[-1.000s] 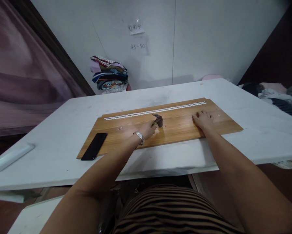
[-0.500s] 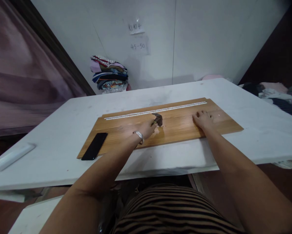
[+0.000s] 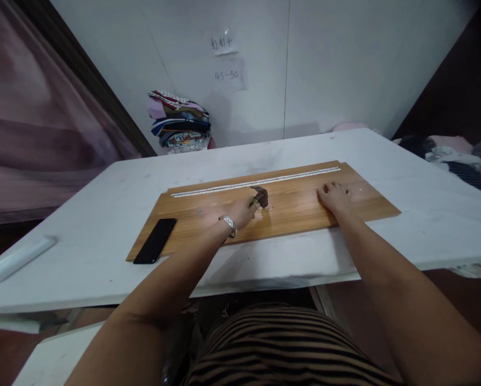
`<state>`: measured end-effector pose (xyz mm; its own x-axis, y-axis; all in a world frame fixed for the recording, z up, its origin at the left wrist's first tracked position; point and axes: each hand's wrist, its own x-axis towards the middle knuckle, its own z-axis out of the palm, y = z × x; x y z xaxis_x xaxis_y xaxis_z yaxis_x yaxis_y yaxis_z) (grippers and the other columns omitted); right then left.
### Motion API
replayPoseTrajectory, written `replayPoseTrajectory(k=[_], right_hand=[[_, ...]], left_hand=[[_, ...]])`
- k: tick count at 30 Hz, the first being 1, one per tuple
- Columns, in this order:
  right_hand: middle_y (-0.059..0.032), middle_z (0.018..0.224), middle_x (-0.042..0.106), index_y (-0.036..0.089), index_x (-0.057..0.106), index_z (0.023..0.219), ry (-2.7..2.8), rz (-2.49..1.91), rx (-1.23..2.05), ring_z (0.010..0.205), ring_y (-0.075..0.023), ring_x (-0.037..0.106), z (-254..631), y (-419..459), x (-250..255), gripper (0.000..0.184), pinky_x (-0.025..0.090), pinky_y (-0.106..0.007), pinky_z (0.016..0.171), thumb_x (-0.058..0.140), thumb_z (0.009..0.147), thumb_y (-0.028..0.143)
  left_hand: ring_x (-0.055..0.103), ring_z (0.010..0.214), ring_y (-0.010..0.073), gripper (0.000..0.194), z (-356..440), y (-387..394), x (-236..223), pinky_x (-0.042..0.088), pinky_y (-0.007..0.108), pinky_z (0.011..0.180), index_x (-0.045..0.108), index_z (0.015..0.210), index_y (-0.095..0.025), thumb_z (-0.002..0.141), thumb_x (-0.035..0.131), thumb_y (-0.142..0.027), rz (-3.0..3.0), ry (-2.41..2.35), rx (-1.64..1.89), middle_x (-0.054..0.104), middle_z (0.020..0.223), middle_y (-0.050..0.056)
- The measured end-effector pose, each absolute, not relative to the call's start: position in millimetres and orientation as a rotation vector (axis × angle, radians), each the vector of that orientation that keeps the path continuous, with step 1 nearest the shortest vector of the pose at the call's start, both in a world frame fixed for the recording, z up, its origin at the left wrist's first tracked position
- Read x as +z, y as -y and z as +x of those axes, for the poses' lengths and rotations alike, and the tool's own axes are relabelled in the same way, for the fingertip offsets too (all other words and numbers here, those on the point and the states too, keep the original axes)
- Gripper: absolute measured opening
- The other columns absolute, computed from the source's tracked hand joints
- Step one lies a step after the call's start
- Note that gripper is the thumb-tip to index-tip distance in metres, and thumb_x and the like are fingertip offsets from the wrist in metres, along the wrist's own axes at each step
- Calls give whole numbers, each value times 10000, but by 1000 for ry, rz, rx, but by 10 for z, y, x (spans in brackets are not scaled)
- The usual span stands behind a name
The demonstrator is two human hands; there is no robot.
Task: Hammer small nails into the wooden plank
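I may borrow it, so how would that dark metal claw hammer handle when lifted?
The hammer, gripped by the left hand, looks rigid and probably top-heavy, given its bulky metal head. Its jutting claw would likely stop it rolling far.

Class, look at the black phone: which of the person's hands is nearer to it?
The left hand, right of the phone and gripping the hammer; the right hand rests farther right on the board.

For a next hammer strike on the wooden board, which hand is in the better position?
Probably the left. The left hand grips the claw hammer, whose head is at the middle of the wooden board. The right hand rests on the board, no tool visible in it.
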<state>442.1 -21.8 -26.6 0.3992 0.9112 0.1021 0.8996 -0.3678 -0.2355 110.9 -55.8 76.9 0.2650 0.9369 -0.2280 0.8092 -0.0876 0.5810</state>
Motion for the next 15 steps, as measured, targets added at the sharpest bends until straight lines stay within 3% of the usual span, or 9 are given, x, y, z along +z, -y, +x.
replayPoseTrajectory(k=[5,15], right_hand=[[-199,1358,607,149,692,1207,1599,-2411,62,1286,-341,473,4428,209,-275,524,327,-519,1063,316,997,447],[-198,1356,607,158,691,1193,1595,-2403,73,1293,-344,463,4406,225,-246,511,317,-527,1065,321,990,446]], left_hand=[[532,540,108,245,1132,560,802,416,234,563,650,1047,-188,985,465,-336,1921,-1581,274,642,725,3],[647,692,140,213,1111,535,727,421,237,595,644,1022,-177,981,473,-298,1994,-1571,249,680,788,21]])
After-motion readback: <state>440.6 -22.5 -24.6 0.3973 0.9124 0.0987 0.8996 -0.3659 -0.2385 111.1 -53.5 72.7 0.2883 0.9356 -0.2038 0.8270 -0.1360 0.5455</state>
